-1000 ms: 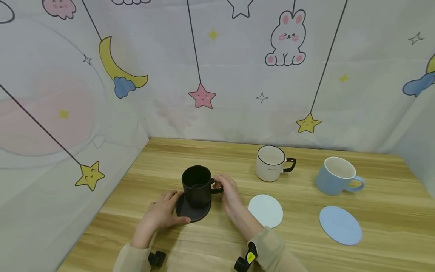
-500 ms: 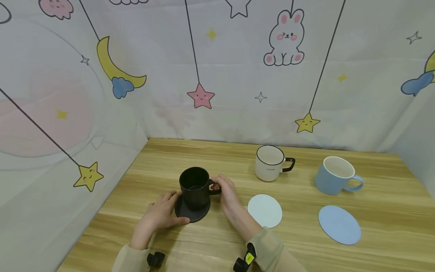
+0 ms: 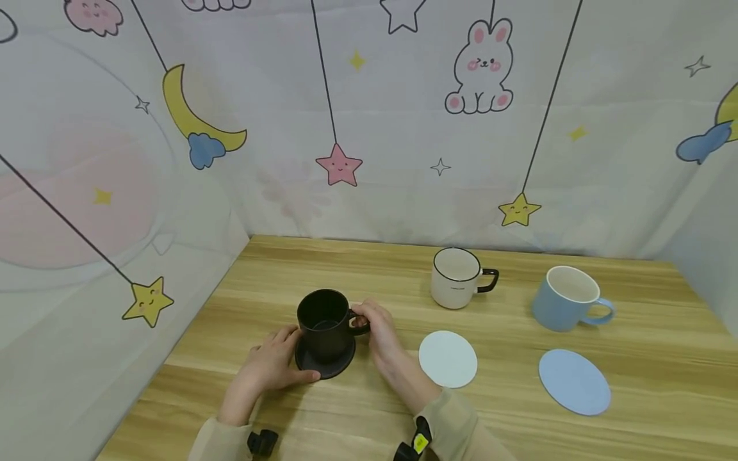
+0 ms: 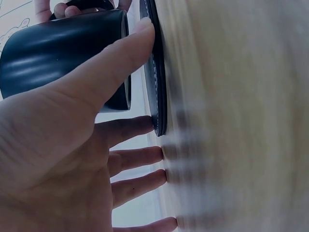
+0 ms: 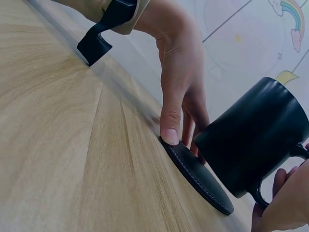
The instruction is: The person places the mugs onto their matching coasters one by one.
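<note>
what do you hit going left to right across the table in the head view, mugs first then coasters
Mugs: black mug → white mug → blue mug. Coasters: black coaster → white coaster → blue coaster.

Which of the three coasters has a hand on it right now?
The black coaster, under the black mug: the left hand touches its edge. No hand touches the white coaster or light-blue coaster.
</note>
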The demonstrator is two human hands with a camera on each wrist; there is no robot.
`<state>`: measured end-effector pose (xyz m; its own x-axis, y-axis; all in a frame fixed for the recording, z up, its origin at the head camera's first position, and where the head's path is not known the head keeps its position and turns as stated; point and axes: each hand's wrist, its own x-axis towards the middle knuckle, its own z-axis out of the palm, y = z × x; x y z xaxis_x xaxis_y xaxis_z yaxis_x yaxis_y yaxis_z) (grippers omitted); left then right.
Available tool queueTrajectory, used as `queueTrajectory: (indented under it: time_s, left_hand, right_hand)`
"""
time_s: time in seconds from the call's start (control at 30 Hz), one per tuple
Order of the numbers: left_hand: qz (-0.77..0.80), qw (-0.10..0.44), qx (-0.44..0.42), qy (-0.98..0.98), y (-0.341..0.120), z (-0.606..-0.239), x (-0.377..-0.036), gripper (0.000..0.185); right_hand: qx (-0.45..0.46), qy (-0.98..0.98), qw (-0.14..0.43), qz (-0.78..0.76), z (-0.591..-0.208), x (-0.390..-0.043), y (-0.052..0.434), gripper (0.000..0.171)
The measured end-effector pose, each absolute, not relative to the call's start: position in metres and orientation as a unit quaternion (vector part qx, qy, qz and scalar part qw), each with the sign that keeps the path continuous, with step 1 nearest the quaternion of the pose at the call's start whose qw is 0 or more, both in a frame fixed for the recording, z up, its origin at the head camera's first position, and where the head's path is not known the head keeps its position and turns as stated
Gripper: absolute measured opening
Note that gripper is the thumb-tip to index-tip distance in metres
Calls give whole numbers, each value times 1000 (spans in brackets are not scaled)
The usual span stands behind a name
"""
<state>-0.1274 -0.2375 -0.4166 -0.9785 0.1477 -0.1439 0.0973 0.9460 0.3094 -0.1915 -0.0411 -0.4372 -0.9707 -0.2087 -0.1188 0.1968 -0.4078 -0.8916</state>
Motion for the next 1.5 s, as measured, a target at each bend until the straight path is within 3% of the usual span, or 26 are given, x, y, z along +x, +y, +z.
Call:
queueTrajectory:
  time_s: [1.5]
  left_hand:
    - [154, 73, 63, 983, -238, -421, -128, 94]
  right_hand:
    - [-23, 603, 153, -783, -444, -185, -44, 37]
